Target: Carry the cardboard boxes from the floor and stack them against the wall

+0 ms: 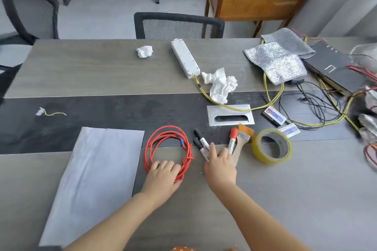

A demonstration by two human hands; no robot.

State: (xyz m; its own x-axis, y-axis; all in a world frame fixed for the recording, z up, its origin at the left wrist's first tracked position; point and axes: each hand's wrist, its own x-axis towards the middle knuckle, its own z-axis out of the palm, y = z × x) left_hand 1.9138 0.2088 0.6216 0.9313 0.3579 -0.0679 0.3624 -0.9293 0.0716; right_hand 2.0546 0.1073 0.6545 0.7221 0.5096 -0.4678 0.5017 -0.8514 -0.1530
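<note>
On the table (204, 220), the left hand (163, 173) lies with relaxed fingers on the coiled red cable (169, 149); the right hand (220, 167), fingers straight, touches 2 black markers (201, 142). No cardboard boxes are in view.

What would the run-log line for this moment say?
left hand: rests on red cable | right hand: fingers on markers | boxes: none in view | surface: table
</note>
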